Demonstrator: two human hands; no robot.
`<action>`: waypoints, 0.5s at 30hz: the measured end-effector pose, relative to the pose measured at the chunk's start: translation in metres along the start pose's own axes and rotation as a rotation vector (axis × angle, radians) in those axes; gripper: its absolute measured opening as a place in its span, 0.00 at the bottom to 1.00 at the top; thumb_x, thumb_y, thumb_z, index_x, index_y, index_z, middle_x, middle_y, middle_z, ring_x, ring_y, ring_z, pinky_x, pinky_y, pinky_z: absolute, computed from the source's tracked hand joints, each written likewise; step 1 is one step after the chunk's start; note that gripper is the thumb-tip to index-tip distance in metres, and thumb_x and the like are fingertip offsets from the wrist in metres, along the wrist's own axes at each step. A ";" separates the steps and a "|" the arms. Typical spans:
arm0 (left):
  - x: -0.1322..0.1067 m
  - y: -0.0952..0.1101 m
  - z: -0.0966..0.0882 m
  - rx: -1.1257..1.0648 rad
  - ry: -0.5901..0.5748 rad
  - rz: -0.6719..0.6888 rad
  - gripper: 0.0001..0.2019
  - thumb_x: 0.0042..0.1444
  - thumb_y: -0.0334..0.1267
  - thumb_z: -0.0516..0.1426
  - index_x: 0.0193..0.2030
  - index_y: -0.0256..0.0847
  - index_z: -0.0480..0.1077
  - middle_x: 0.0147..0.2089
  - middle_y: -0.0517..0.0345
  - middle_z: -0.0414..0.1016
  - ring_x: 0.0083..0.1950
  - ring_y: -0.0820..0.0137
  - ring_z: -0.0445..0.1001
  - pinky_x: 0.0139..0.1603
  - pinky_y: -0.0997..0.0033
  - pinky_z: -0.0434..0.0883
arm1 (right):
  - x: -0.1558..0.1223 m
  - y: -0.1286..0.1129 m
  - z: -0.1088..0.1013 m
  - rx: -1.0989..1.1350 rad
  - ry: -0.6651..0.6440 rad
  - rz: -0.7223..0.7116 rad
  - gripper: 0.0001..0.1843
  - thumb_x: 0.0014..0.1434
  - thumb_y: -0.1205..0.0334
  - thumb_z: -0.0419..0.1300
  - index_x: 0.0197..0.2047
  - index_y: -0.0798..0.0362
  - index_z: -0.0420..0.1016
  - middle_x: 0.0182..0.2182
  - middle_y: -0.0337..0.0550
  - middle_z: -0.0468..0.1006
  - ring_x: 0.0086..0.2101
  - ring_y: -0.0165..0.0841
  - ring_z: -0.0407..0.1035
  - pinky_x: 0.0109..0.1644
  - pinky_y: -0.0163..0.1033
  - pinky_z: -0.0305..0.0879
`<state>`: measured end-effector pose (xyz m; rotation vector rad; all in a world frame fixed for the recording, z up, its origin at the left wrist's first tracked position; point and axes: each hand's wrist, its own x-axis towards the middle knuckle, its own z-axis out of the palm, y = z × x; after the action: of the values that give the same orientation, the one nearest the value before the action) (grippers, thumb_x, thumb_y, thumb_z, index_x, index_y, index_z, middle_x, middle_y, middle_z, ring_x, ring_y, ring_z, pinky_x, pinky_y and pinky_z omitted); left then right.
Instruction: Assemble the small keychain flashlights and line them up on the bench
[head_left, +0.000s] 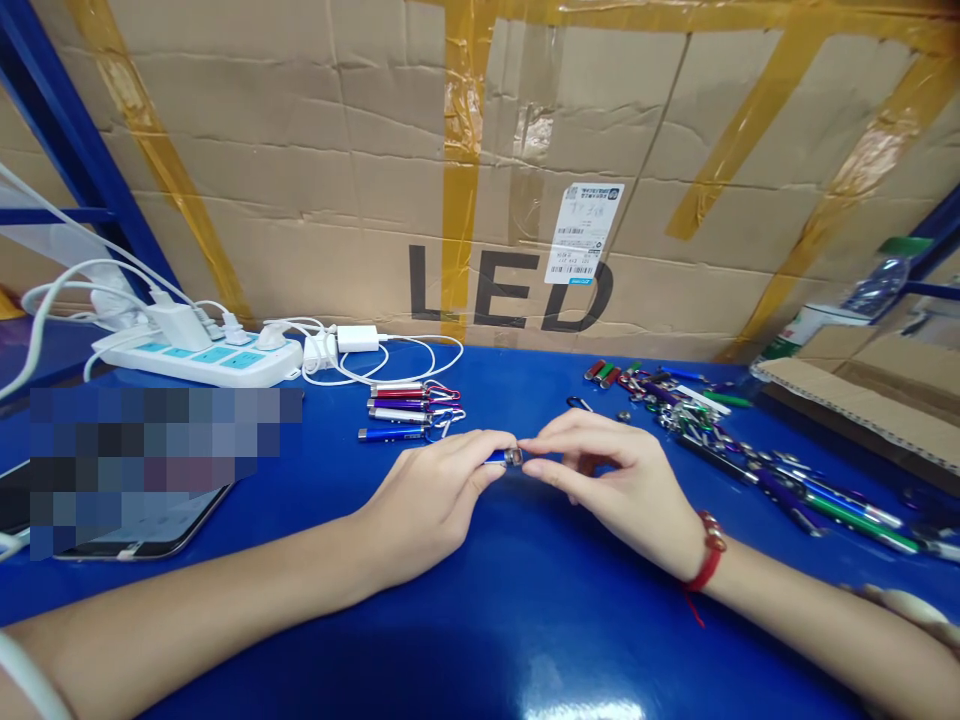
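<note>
My left hand (pixel 435 490) is closed around a small blue keychain flashlight (pixel 504 457), whose silver end pokes out toward the right. My right hand (pixel 607 480) pinches at that silver end with thumb and forefinger; whether it holds a separate small part is hidden. Both hands rest low over the blue table (pixel 480 620), near its middle. A neat row of finished-looking small flashlights (pixel 401 410) in several colours lies just beyond my left hand. A loose pile of more flashlights and keyrings (pixel 750 450) spreads to the right of my right hand.
A white power strip (pixel 199 358) with chargers and white cables (pixel 390 360) lies at the back left. A phone (pixel 142 520) lies at the left edge. A large cardboard box marked LED (pixel 510 200) walls off the back. An open carton (pixel 870 385) and a bottle (pixel 877 285) stand at the right.
</note>
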<state>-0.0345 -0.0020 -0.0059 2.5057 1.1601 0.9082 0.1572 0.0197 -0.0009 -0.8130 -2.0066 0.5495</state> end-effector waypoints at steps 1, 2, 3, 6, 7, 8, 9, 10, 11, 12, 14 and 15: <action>0.000 0.000 0.000 0.003 -0.005 -0.004 0.13 0.63 0.33 0.44 0.49 0.39 0.66 0.50 0.54 0.74 0.50 0.67 0.72 0.49 0.69 0.68 | 0.000 0.000 0.000 0.005 0.001 -0.019 0.06 0.51 0.61 0.64 0.33 0.52 0.80 0.28 0.41 0.75 0.22 0.23 0.65 0.22 0.29 0.61; 0.000 0.000 0.000 0.004 -0.015 -0.008 0.14 0.63 0.33 0.44 0.49 0.39 0.65 0.50 0.54 0.74 0.51 0.67 0.72 0.49 0.69 0.68 | 0.000 0.000 0.000 0.013 0.001 -0.032 0.05 0.51 0.62 0.64 0.32 0.52 0.80 0.28 0.41 0.76 0.22 0.24 0.65 0.22 0.29 0.62; 0.000 0.000 0.000 -0.001 -0.028 -0.012 0.14 0.63 0.34 0.43 0.50 0.39 0.65 0.50 0.54 0.74 0.51 0.67 0.72 0.49 0.68 0.68 | 0.000 0.000 0.000 0.020 0.000 -0.040 0.05 0.50 0.62 0.65 0.32 0.52 0.80 0.28 0.41 0.76 0.23 0.24 0.66 0.22 0.29 0.62; 0.000 0.001 -0.002 -0.047 -0.062 -0.025 0.13 0.63 0.34 0.43 0.50 0.41 0.64 0.50 0.56 0.73 0.50 0.68 0.72 0.49 0.69 0.67 | 0.000 0.000 0.000 0.031 -0.003 -0.053 0.05 0.49 0.63 0.65 0.32 0.52 0.80 0.27 0.40 0.76 0.23 0.25 0.67 0.21 0.29 0.62; 0.000 0.002 -0.003 -0.066 -0.075 -0.026 0.13 0.63 0.34 0.43 0.50 0.42 0.64 0.50 0.57 0.73 0.50 0.68 0.72 0.48 0.69 0.67 | -0.001 0.000 -0.001 0.032 -0.004 -0.058 0.05 0.49 0.63 0.65 0.32 0.52 0.80 0.27 0.41 0.76 0.23 0.25 0.67 0.22 0.29 0.63; 0.000 0.003 -0.004 -0.083 -0.091 -0.026 0.13 0.63 0.34 0.43 0.50 0.42 0.64 0.49 0.58 0.74 0.49 0.69 0.72 0.48 0.70 0.67 | -0.001 0.000 -0.001 0.034 -0.006 -0.064 0.04 0.49 0.64 0.65 0.31 0.52 0.80 0.27 0.41 0.76 0.23 0.25 0.67 0.22 0.29 0.63; 0.000 0.003 -0.004 -0.098 -0.110 -0.024 0.13 0.64 0.34 0.43 0.49 0.43 0.64 0.49 0.58 0.74 0.49 0.69 0.72 0.47 0.71 0.67 | -0.001 -0.001 -0.001 0.038 -0.010 -0.072 0.03 0.49 0.64 0.65 0.30 0.52 0.80 0.28 0.41 0.76 0.23 0.24 0.67 0.22 0.29 0.64; 0.000 0.004 -0.005 -0.109 -0.131 -0.020 0.12 0.64 0.33 0.43 0.49 0.43 0.64 0.48 0.59 0.74 0.49 0.70 0.72 0.47 0.71 0.67 | -0.002 -0.001 -0.002 0.047 -0.018 -0.079 0.03 0.49 0.64 0.65 0.30 0.52 0.80 0.28 0.41 0.76 0.23 0.24 0.67 0.21 0.29 0.64; 0.000 0.004 -0.006 -0.118 -0.151 -0.014 0.12 0.64 0.33 0.43 0.48 0.43 0.64 0.48 0.59 0.74 0.48 0.70 0.72 0.47 0.72 0.66 | -0.002 -0.001 -0.002 0.061 -0.029 -0.082 0.02 0.49 0.64 0.65 0.29 0.52 0.80 0.27 0.40 0.75 0.22 0.24 0.67 0.21 0.29 0.65; 0.001 0.004 -0.007 -0.123 -0.169 -0.007 0.12 0.64 0.33 0.43 0.48 0.43 0.64 0.48 0.59 0.73 0.48 0.70 0.71 0.47 0.72 0.66 | -0.002 -0.002 -0.002 0.081 -0.040 -0.076 0.02 0.50 0.65 0.65 0.27 0.52 0.79 0.27 0.40 0.75 0.21 0.23 0.67 0.21 0.28 0.65; 0.001 0.004 -0.007 -0.127 -0.202 0.003 0.12 0.64 0.33 0.42 0.47 0.44 0.63 0.48 0.60 0.73 0.49 0.70 0.71 0.46 0.72 0.65 | -0.002 -0.003 -0.001 0.128 -0.070 -0.042 0.04 0.50 0.65 0.64 0.25 0.53 0.78 0.27 0.40 0.74 0.20 0.23 0.66 0.20 0.28 0.66; 0.001 0.003 -0.007 -0.125 -0.220 0.000 0.11 0.64 0.34 0.42 0.47 0.45 0.63 0.47 0.60 0.73 0.48 0.69 0.71 0.46 0.71 0.65 | -0.002 -0.003 -0.001 0.149 -0.085 -0.020 0.06 0.51 0.65 0.63 0.24 0.54 0.78 0.26 0.40 0.74 0.19 0.22 0.66 0.20 0.28 0.66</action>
<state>-0.0367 -0.0036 0.0016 2.4323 1.0020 0.6626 0.1576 0.0163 0.0004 -0.6882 -2.0205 0.7237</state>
